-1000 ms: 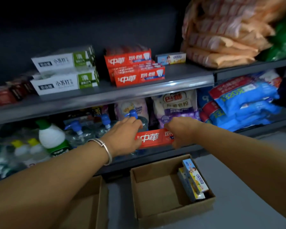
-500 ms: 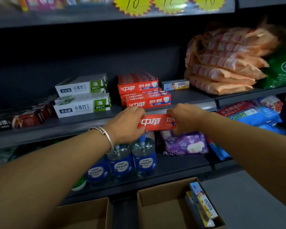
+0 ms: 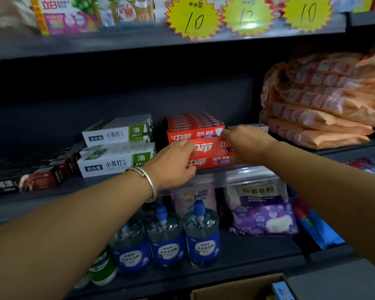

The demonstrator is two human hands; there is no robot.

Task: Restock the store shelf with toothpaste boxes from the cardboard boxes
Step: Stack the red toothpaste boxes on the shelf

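Dark metal store shelf [image 3: 52,189] holds stacked toothpaste. Both hands hold one red toothpaste box [image 3: 208,148] by its ends, the left hand [image 3: 171,163] pinching the left end, the right hand [image 3: 247,144] gripping the right. Its long axis runs left-right, printed face outward, against the red stack [image 3: 195,124]; a cardboard box [image 3: 236,289] sits below.

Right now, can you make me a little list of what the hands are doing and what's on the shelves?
left hand: holds the left end of the red toothpaste box
right hand: holds its right end
red box: at the red stack, front of the middle shelf
left of stack: white and green toothpaste boxes, stacked two high
shelf below: blue-capped bottles
bottom edge: cardboard box
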